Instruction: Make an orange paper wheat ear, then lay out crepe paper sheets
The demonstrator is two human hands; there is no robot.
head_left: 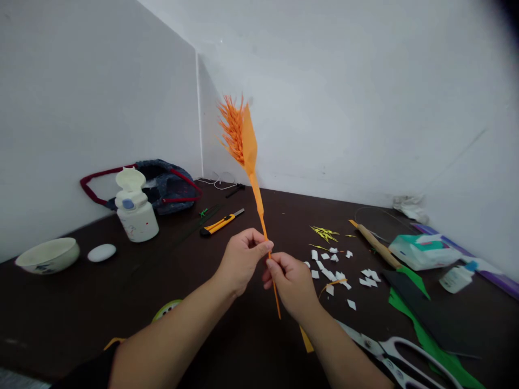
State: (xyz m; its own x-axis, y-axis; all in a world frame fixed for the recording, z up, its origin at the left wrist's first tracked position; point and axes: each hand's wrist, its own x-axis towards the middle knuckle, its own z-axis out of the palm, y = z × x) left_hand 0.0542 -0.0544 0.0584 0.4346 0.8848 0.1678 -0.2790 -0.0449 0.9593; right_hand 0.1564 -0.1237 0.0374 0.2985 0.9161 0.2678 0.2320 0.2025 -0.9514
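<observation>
A dark brown table (121, 302) fills the near scene and runs to the pale walls at the far side. On its far left lies a dark blue bag with red handles (162, 186), and just in front of it stands a white glue bottle (135, 210) with its flip cap open. Nearer on the left sit a white bowl (48, 255) and a small white oval object (101, 252). At the near right edge lie large white-handled scissors (397, 354), beside green paper (430, 335) partly under a black sheet (421, 308). Farther right rests a teal and white tissue pack (421, 251), with a small bottle (456, 277) near it. A yellow utility knife (221, 222) lies mid-table, far from the hands.

Both hands meet over the middle of the table, fingertips close together. The left hand (241, 262) pinches an orange paper stem (263, 227) between thumb and fingers; the right hand (292, 283), just below and touching it, grips the same stem lower down. The stem stands nearly upright, tilted a little left, and at its top carries a spiky orange paper head (233, 129) with a broad orange leaf (250, 143) wrapped alongside.

Small white paper scraps (336, 267) are scattered right of the hands, and thin yellow strips (324, 233) lie beyond them, perhaps cut paper, though they are too small to be sure.
</observation>
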